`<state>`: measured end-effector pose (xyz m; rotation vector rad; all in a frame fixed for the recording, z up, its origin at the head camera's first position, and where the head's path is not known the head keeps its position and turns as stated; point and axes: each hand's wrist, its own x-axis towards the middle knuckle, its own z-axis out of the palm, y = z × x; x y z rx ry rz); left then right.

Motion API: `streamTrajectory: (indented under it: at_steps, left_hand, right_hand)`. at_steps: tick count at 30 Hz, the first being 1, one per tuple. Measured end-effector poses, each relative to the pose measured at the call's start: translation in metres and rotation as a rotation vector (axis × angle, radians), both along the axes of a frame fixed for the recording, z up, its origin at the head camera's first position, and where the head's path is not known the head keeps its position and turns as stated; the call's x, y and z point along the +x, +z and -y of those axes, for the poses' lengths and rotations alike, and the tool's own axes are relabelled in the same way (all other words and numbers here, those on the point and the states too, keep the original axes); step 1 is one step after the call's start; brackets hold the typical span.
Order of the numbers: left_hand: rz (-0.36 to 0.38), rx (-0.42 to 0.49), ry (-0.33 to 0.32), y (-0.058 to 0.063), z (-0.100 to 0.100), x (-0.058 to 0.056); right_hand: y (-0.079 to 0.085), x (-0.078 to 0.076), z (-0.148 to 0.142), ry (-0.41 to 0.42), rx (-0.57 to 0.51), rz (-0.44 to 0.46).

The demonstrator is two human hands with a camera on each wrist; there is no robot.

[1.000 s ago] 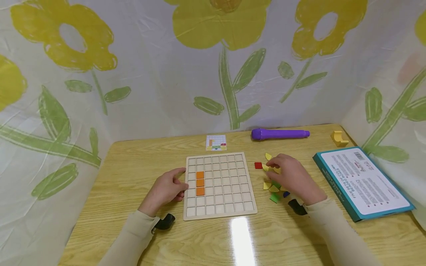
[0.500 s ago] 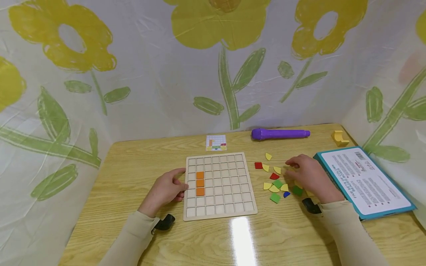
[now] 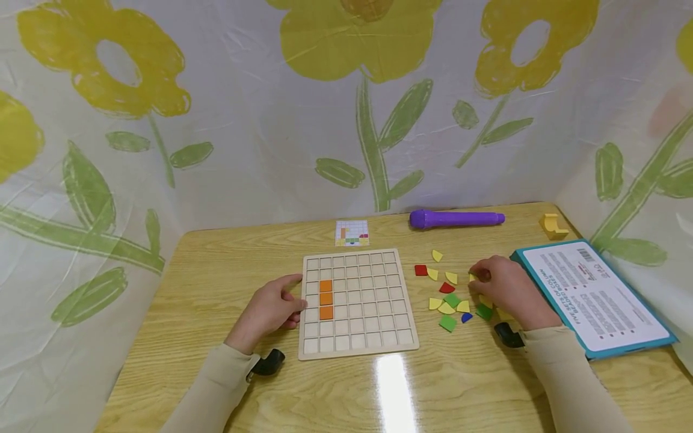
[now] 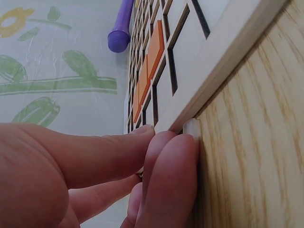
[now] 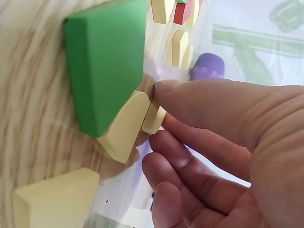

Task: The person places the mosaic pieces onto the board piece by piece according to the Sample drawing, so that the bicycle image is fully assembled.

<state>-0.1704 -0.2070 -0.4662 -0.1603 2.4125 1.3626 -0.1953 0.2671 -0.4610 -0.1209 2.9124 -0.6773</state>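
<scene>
A pale wooden grid board (image 3: pixel 360 356) lies mid-table, with several orange tiles (image 3: pixel 326 298) in a column of its cells. My left hand (image 3: pixel 273 304) holds the board's left edge; in the left wrist view, the thumb and curled fingers meet the rim. Right of the board, my right hand (image 3: pixel 506 287) pinches a small yellow tile (image 5: pixel 154 118) between thumb and index finger, low at the tabletop. Close to it are another yellow tile (image 5: pixel 124 126) and a green tile (image 5: pixel 107 66). Part of the pinched tile is hidden by the fingers.
Loose tiles, including a red square (image 3: pixel 420 270) and a blue piece (image 3: pixel 467 317), lie between board and right hand. Behind are a pattern card (image 3: pixel 352 233) and a purple microphone-shaped object (image 3: pixel 457 219). A teal-edged box (image 3: pixel 592 300) and yellow block (image 3: pixel 553 226) stand right.
My right hand has moved right, away from the tiles near the board, and its fingers have closed at a yellow tile. My left hand has stayed at the board's edge.
</scene>
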Motion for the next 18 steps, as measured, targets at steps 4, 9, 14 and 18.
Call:
streamTrajectory:
  at_steps: [4,9,14,18]
  left_hand:
    - [-0.003,-0.002,0.0,-0.0007,-0.0002,-0.0003]
    - [0.001,-0.007,0.004,-0.0005,-0.0011,-0.0006]
    - [0.004,-0.001,0.002,-0.0002,-0.0005,-0.0005]
    - [0.002,-0.009,-0.001,-0.0007,0.0007,-0.0006]
  right_hand:
    - [0.0001,-0.0006,-0.0002,0.003,0.0,0.007]
    - [-0.0007,-0.0002,-0.0016,0.004,-0.007,0.011]
    - [-0.0004,-0.0006,-0.0014,0.007,-0.002,0.015]
    - [0.0001,-0.0013,0.0006,0.01,0.011,0.008]
